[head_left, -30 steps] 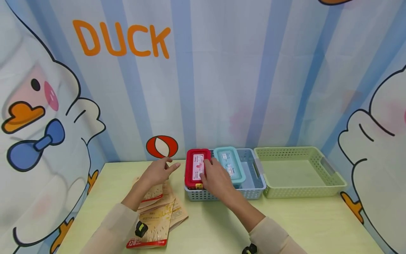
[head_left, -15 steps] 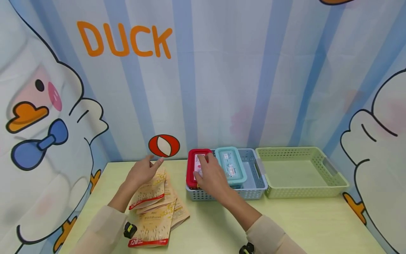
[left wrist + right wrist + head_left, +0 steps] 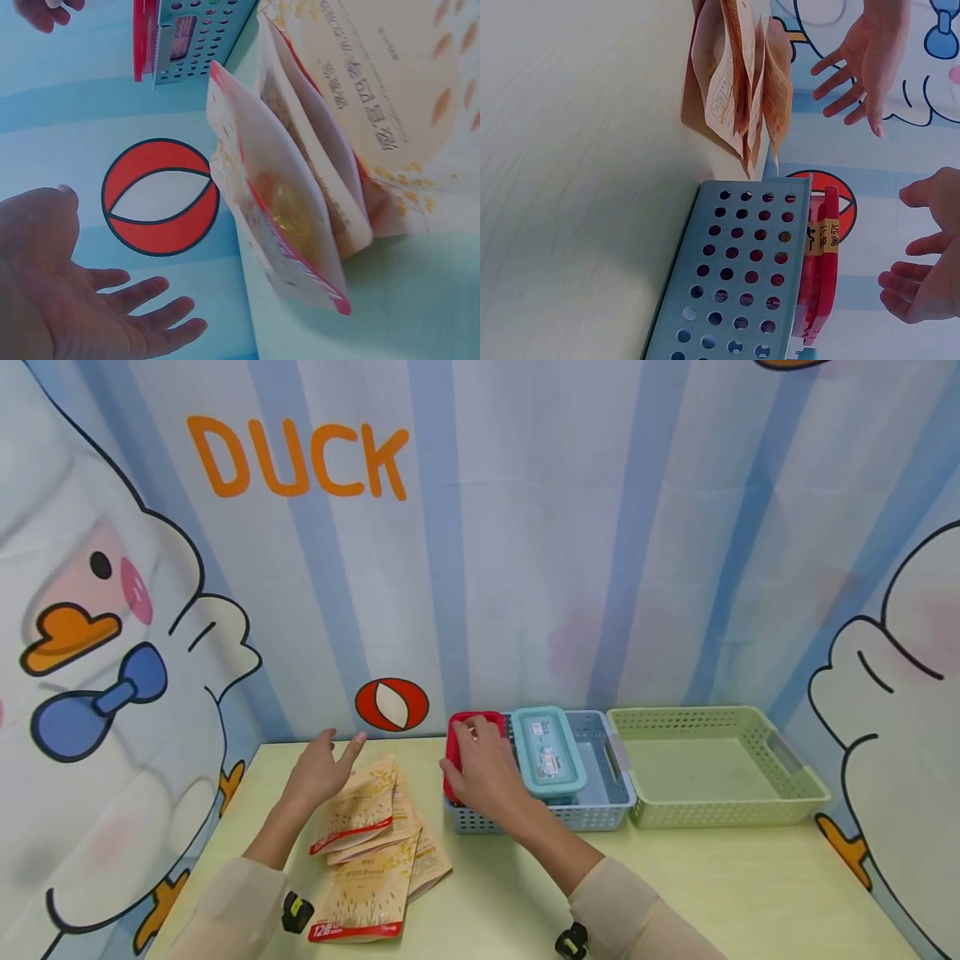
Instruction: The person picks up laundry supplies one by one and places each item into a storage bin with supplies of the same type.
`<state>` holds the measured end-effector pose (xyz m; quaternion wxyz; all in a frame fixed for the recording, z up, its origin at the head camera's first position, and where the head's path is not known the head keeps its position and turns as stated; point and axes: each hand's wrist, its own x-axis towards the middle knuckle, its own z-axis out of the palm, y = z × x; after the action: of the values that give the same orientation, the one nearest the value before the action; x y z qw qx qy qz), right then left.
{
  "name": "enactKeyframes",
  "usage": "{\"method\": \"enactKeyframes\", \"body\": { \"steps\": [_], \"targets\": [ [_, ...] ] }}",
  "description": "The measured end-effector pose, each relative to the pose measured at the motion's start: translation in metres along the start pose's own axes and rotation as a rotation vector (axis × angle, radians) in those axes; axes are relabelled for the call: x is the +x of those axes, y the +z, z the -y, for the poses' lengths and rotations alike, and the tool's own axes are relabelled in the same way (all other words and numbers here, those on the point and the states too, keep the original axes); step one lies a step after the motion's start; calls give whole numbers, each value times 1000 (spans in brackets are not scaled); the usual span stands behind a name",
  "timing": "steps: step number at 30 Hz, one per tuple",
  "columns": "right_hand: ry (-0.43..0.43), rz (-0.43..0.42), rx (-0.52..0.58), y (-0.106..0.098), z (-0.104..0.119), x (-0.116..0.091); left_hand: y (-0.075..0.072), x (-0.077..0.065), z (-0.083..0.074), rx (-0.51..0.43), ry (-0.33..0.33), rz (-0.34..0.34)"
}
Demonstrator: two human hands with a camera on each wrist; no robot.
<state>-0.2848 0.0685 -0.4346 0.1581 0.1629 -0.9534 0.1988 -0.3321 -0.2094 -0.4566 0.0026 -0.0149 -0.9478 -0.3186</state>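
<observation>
Two baskets stand side by side on the bench [image 3: 480,910]: a blue basket [image 3: 467,821] and a green basket [image 3: 720,815]. The blue one holds two lidded boxes, a glossy red box [image 3: 826,277] and a teal box [image 3: 549,752]. The right hand [image 3: 487,774] hovers over the red one, fingers apart. The left hand [image 3: 318,770], fingers wide, is near overlapping tan pouches [image 3: 367,889], at least four.
</observation>
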Motion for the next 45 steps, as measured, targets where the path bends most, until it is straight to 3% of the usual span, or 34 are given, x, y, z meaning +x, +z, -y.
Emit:
{"method": "enactKeyframes", "body": {
  "steps": [7,12,17,23,34,45],
  "targets": [
    [-21,31,5,8,1,6,2,-4,16,-54,-49,-17],
    [-30,84,40,15,3,6,11,-8,32,-77,-77,12],
    [-72,96,30,22,6,8,18,-12,44,-91,-107,31],
    [-64,110,62,31,15,12,23,-14,53,-140,-158,37],
    [-93,166,286,33,36,25,25,-21,53,-193,-206,75],
    [35,242,548,45,51,27,26,-25,50,-173,-192,106]
  ]
}}
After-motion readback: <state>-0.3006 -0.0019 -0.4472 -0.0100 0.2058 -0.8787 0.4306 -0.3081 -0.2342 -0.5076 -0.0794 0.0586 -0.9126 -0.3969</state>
